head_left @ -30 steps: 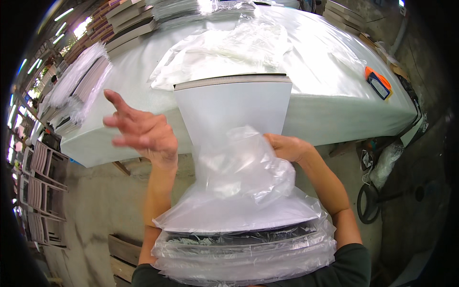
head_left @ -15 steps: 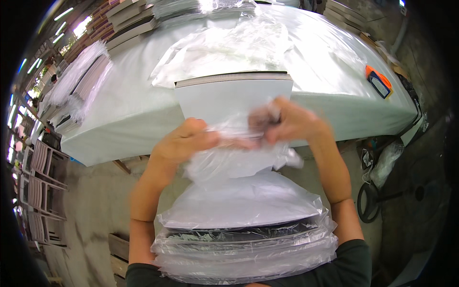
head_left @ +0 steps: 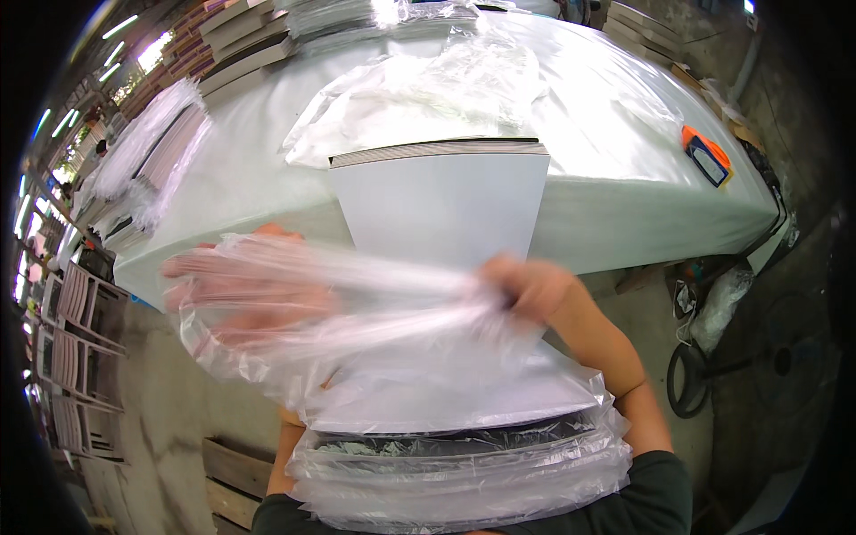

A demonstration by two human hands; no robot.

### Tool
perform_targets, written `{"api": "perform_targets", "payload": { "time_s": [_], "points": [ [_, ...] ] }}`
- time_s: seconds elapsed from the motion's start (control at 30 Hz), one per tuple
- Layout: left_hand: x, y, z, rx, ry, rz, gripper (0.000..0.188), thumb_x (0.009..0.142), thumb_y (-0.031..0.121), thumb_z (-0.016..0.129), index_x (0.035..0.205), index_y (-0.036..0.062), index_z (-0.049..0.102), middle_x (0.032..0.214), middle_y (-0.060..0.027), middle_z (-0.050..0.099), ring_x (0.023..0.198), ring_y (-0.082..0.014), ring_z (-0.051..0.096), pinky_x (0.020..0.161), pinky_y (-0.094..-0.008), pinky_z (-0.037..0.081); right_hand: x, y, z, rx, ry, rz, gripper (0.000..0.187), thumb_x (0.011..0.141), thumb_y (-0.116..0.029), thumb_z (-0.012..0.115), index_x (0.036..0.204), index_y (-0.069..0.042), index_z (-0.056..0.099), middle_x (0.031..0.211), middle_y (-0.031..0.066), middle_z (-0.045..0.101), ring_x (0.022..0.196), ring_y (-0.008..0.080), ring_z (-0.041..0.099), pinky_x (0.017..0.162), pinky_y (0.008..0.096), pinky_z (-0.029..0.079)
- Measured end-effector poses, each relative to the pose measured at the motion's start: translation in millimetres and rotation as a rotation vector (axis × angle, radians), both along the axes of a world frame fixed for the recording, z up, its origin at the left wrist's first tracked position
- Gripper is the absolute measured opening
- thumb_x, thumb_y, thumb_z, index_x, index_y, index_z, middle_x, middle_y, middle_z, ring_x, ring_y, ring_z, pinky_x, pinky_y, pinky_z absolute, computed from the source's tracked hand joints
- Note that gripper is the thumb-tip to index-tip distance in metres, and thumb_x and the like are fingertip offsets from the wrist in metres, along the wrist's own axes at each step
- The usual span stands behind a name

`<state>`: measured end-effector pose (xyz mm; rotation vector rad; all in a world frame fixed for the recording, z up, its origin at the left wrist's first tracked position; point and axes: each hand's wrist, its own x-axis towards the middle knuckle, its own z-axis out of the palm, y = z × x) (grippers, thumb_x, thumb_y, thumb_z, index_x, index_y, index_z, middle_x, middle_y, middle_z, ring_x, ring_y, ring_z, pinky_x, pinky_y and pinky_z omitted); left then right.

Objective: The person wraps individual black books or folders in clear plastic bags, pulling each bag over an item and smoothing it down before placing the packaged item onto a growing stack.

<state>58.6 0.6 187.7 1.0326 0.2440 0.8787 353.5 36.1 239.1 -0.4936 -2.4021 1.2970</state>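
Note:
A clear plastic bag (head_left: 401,278) is stretched between my two hands, blurred by motion. My left hand (head_left: 254,290) is inside it, seen through the film with its fingers spread. Closed on the gathered end of the bag is my right hand (head_left: 530,287), its fingers partly smeared. Beyond them, a stack of white sheets or boards (head_left: 446,192) leans upright against the table's front edge, its top edges showing. Close to my body lies a pile of plastic-wrapped flat packs (head_left: 464,464), a white one uppermost.
The table (head_left: 241,160) has a pale green cover, with loose clear plastic (head_left: 419,98) on it. Wrapped stacks (head_left: 156,147) stand at its left, and an orange and blue object (head_left: 707,156) lies at its right. Stacked chairs (head_left: 85,308) and a wooden pallet (head_left: 236,481) are on the floor.
My left hand has moved left and gone into the bag, its fingers now spread. The bag has been pulled out wide from a crumpled bunch. My right hand has dropped slightly.

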Motion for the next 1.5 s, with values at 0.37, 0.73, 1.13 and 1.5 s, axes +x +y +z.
{"api": "perform_targets", "payload": {
  "time_s": [0.37, 0.73, 1.13, 1.5],
  "points": [
    [-21, 24, -20, 0.17, 0.356, 0.268, 0.033, 0.082, 0.006, 0.054, 0.114, -0.0025, 0.053, 0.097, -0.0106, 0.064, 0.068, -0.0186, 0.051, 0.064, -0.033, 0.046, 75, 26, -29, -0.639, 0.952, 0.282, 0.023, 0.078, -0.017, 0.069, 0.097, -0.006, 0.061, 0.091, 0.008, 0.062, 0.093, 0.0202, 0.058, 0.083, 0.039, 0.045],
    [23, 49, 12, 0.549, 0.866, 0.914, 0.041, 0.082, 0.001, 0.051, 0.123, 0.0024, 0.052, 0.095, -0.0032, 0.068, 0.054, -0.0064, 0.042, 0.055, -0.0221, 0.042, 61, 34, 7, 0.59, 0.185, -1.115, 0.05, 0.071, 0.008, 0.06, 0.119, 0.0, 0.052, 0.08, 0.0071, 0.05, 0.068, 0.0151, 0.053, 0.058, 0.0298, 0.044],
    [-8, 52, 54, 0.267, 0.486, 0.794, 0.03, 0.084, 0.005, 0.05, 0.113, -0.001, 0.058, 0.11, -0.0103, 0.063, 0.075, -0.0072, 0.056, 0.068, -0.021, 0.045, 70, -14, 38, 0.142, 0.223, -0.951, 0.015, 0.076, 0.0, 0.059, 0.09, 0.001, 0.065, 0.081, 0.0016, 0.05, 0.071, 0.0068, 0.05, 0.052, 0.0219, 0.036],
    [-16, 48, -53, -0.279, 0.866, 0.273, 0.04, 0.083, 0.02, 0.061, 0.119, 0.0048, 0.052, 0.107, -0.007, 0.06, 0.093, -0.019, 0.06, 0.085, -0.0323, 0.047, 78, 37, -68, -0.936, 0.335, -1.033, 0.057, 0.08, -0.013, 0.064, 0.129, 0.0, 0.039, 0.113, 0.0106, 0.057, 0.099, 0.0164, 0.058, 0.087, 0.0352, 0.048]
  ]
}}
